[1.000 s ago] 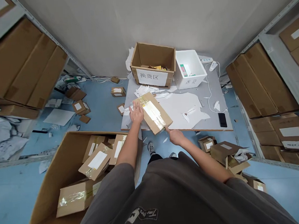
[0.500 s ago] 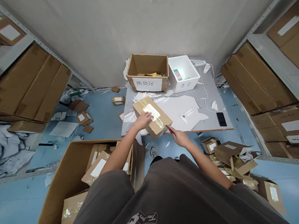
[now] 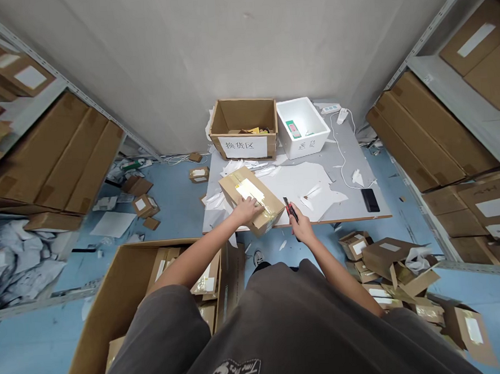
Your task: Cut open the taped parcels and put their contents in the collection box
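A taped cardboard box [image 3: 237, 189] with a white label [image 3: 251, 192] lies at a slant on the table's front edge, its near corner jutting out. My left hand [image 3: 247, 210] rests on top of it, fingers spread over the label's lower edge and the clear tape. My right hand [image 3: 301, 225] is closed around a red and black utility knife [image 3: 293, 211], its tip pointing up and away from me. The knife is just right of the box and apart from it.
On the grey table [image 3: 354, 163] stand an open carton [image 3: 247, 147], a white foam box [image 3: 307, 145], paper scraps and a phone [image 3: 370, 200]. A large carton [image 3: 112, 285] of parcels stands at my left; opened boxes [image 3: 385, 257] pile up at my right. Loaded shelves flank both sides.
My right hand has drawn the knife off the box's taped edge and turned its tip upward. My left hand has shifted slightly towards the middle of the box.
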Motion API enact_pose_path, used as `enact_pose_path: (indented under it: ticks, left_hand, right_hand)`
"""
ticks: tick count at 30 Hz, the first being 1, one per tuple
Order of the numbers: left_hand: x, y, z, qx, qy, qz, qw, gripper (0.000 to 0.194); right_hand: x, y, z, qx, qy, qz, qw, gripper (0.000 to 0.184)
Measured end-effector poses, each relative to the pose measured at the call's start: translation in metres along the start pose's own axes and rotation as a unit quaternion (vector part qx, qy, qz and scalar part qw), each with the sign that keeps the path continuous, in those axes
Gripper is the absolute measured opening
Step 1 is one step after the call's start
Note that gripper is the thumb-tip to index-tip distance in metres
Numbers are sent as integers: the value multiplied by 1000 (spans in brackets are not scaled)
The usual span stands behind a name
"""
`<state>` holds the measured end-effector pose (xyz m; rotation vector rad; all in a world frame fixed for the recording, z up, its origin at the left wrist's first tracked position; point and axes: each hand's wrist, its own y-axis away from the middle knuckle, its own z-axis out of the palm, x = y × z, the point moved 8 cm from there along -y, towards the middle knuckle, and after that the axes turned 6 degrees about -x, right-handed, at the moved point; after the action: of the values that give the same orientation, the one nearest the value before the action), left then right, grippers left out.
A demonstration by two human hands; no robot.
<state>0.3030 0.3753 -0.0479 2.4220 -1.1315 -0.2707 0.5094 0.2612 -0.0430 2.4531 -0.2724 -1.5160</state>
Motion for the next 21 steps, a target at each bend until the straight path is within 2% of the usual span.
enact_pose_path:
  ticks: [5,10,13,16,21]
  left_hand:
    - [12,-13,-3,-39,35,62,997,76]
    - [12,-22,-18,-12,60,98,993,81]
    - [6,-18,-21,-3,75,105,992,68]
    - [2,-8,-18,4,86,100,991,55]
    - [3,5,-2,27,65,81,994,60]
  right_hand:
    - [2,6,5,-26,-34,41,998,71]
    - [3,10,6,-45,-32,56,997,73]
    - [10,10,9,-56,-22,68,996,73]
    - [18,2,17,-58,-35,78,995,73]
    - [24,-29,27,-4,-64,85,994,77]
